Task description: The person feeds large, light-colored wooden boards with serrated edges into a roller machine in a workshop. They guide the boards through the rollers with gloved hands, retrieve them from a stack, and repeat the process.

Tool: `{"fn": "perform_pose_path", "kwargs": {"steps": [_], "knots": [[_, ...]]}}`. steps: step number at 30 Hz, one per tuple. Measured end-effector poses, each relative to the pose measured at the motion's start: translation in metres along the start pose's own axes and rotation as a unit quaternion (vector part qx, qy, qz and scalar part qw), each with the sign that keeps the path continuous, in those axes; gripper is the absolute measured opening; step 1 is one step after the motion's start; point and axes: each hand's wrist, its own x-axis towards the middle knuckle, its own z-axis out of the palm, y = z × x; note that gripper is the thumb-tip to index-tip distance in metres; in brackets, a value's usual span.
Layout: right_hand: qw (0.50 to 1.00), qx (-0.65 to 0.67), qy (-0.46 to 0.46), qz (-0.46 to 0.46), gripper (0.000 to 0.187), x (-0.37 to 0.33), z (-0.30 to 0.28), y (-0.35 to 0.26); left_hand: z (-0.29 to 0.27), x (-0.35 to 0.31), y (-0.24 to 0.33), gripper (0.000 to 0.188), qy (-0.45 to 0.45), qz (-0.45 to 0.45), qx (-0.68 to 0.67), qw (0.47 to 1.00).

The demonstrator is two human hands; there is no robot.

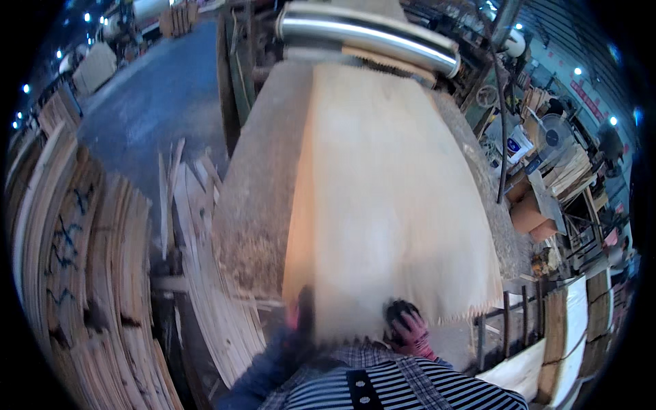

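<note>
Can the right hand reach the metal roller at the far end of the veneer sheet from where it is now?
Probably not. The right hand grips the near edge of the veneer sheet, and the metal roller lies at the far end, with the sheet's whole length between them.

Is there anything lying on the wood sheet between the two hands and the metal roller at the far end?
Nothing visible. The veneer sheet lies bare from the left hand and right hand to the metal roller.
</note>
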Motion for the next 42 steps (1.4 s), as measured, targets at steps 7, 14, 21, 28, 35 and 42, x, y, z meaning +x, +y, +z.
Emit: {"fn": "perform_pose_path", "kwargs": {"steps": [7,14,21,28,35,42], "knots": [[0.989,-0.076,-0.124,-0.036,0.061,0.054,0.064,0.0,-0.066,0.008,-0.002,0.042,-0.152,0.268,0.691,0.654],[0.995,-0.064,-0.063,-0.051,0.062,0.055,0.054,-0.013,-0.062,0.007,-0.026,0.031,0.021,0.133,0.413,0.901],[0.997,-0.048,-0.001,-0.064,0.058,0.051,0.045,-0.017,-0.098,0.031,-0.048,0.07,-0.084,0.238,0.521,0.815],[0.997,-0.042,0.036,-0.06,0.054,0.049,0.047,-0.02,-0.076,0.031,-0.017,0.063,-0.005,0.109,0.492,0.863],[0.993,-0.054,0.07,-0.074,0.052,0.041,0.056,-0.011,-0.06,0.025,-0.015,0.062,-0.109,0.368,0.647,0.659],[0.989,-0.045,0.112,-0.09,0.052,0.036,0.063,-0.015,-0.057,0.037,-0.005,0.043,0.103,0.008,0.29,0.951]]}}
